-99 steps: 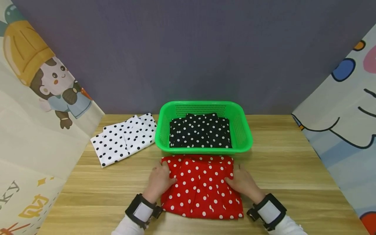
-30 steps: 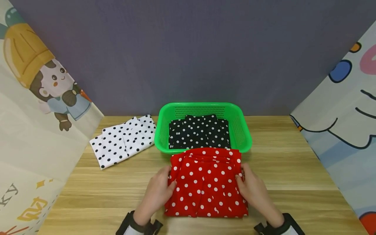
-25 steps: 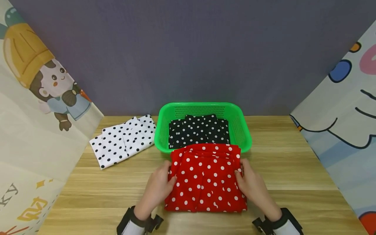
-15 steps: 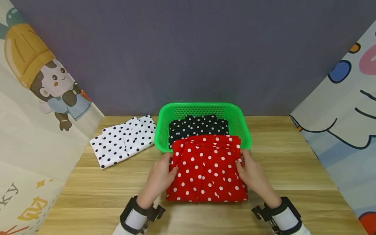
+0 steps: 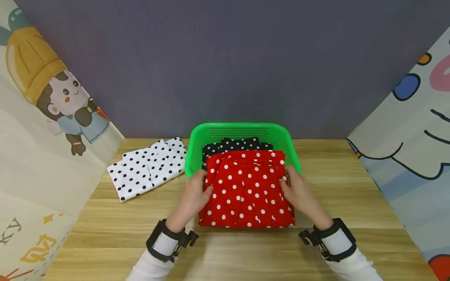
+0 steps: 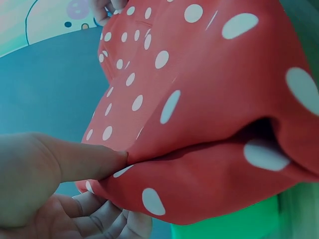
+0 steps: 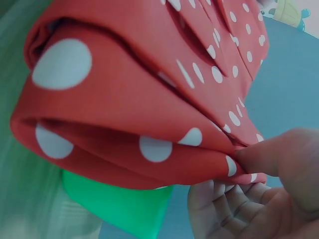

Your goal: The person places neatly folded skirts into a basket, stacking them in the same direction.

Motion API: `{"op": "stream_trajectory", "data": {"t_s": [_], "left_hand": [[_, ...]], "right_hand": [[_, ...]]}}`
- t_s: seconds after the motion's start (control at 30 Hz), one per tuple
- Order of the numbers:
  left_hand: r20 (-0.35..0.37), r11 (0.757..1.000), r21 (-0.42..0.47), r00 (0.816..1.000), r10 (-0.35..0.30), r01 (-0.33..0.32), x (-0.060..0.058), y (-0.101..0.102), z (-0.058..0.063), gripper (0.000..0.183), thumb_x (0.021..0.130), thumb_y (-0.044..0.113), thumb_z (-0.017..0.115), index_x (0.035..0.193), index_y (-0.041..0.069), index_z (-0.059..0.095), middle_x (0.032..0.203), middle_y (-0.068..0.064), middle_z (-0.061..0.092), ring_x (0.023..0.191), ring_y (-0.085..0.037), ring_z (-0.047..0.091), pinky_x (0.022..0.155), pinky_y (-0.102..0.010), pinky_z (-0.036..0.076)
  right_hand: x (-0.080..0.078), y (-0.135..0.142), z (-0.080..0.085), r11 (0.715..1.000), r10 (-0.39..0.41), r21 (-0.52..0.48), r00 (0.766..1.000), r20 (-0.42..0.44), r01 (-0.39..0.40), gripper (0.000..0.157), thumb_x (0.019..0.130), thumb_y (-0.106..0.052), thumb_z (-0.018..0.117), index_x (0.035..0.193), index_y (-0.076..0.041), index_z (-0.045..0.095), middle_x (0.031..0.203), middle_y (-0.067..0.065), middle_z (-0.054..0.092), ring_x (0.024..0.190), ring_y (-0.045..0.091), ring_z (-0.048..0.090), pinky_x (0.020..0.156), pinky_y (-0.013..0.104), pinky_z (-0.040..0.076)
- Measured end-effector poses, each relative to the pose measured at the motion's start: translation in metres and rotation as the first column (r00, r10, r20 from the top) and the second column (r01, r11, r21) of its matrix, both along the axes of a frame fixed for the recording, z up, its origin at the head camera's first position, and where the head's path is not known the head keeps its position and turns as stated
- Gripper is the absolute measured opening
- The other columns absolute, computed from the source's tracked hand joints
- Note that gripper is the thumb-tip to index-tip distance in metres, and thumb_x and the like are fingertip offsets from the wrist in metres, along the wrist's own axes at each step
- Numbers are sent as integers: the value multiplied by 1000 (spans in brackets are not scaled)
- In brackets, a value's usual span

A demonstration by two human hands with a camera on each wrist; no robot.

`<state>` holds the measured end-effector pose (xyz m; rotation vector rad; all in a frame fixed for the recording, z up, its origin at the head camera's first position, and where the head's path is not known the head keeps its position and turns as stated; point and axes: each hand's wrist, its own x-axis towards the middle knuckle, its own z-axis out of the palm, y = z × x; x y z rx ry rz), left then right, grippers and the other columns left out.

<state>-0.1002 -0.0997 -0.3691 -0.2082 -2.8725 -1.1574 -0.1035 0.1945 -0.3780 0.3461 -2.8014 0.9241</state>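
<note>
A folded red polka-dot garment (image 5: 246, 191) is held up by its two side edges in the head view, its far edge over the green basket (image 5: 295, 164). My left hand (image 5: 191, 197) grips the left edge; in the left wrist view its thumb (image 6: 94, 159) lies on top with the fingers underneath. On the right edge my right hand (image 5: 302, 193) pinches the folded layers, thumb (image 7: 269, 154) above and fingers below in the right wrist view. Inside the basket lies a folded black polka-dot cloth (image 5: 242, 144), mostly covered by the red one. The basket's front rim is hidden.
Left of the basket, a folded white cloth with black dots (image 5: 147, 168) lies on the wooden table (image 5: 351, 195). A dark grey wall (image 5: 232, 62) stands right behind the basket. Printed panels with cartoon figures rise at both sides.
Both hands have lifted the red garment off the table and carried it forward, from in front of the basket to over its front part. The basket and white cloth have stayed put.
</note>
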Motion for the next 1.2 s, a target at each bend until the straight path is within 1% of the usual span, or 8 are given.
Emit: {"op": "stream_trajectory", "data": {"t_s": [0.2,0.37,0.5,0.7,0.83,0.97,1.1,1.2], "left_hand": [[-45,999,-51,999,6,-8,-13,0,10,35,80,5,66,113,-1,53,100,-13,60,85,-22,58,67,-33,55],[-115,996,-87,993,-13,3,-25,2,18,33,80,5,65,111,-3,54,98,-15,62,83,-24,59,65,-35,55],[-142,994,-112,989,-27,11,-35,4,25,34,81,6,65,112,-4,54,99,-16,62,84,-25,60,66,-36,55],[-129,992,-128,991,-27,10,-50,6,36,37,82,9,65,114,-3,53,101,-16,61,87,-25,59,69,-36,55],[-125,990,-141,992,-33,15,-60,6,43,38,81,10,66,115,-4,52,100,-16,61,86,-25,60,67,-36,55],[-125,990,-143,991,-37,19,-72,5,49,37,82,10,64,114,-4,52,100,-16,61,85,-26,61,66,-37,55],[-107,991,-133,993,-42,28,-83,4,52,36,83,10,63,114,-4,52,100,-16,61,85,-26,61,66,-37,55],[-107,991,-130,993,-41,27,-90,5,54,36,83,10,63,114,-4,52,100,-16,61,84,-26,61,66,-36,55]], "right_hand": [[-16,1,10,1000,27,4,1000,9,-27,32,86,-2,57,114,4,42,87,18,59,53,14,48,45,25,42],[-30,4,18,999,37,10,999,30,-37,32,86,-3,57,114,5,42,85,18,57,54,16,48,45,26,41],[-40,7,23,999,35,29,999,40,-37,33,87,-4,55,115,7,41,85,19,57,55,17,49,46,26,41],[-54,8,32,999,38,28,998,42,-40,34,88,-5,53,117,8,40,90,22,58,58,20,53,49,27,44],[-64,8,39,999,47,20,998,35,-48,35,88,-5,53,117,9,39,91,24,58,59,22,55,50,28,45],[-73,7,46,999,45,26,999,22,-46,36,88,-5,54,117,9,38,92,27,57,61,26,57,50,31,48],[-82,7,51,998,46,44,999,12,-47,36,88,-4,53,117,10,38,91,27,58,60,27,56,50,31,46],[-90,6,55,998,41,52,999,21,-42,36,89,-5,52,118,10,38,89,26,58,60,26,55,50,30,44]]}}
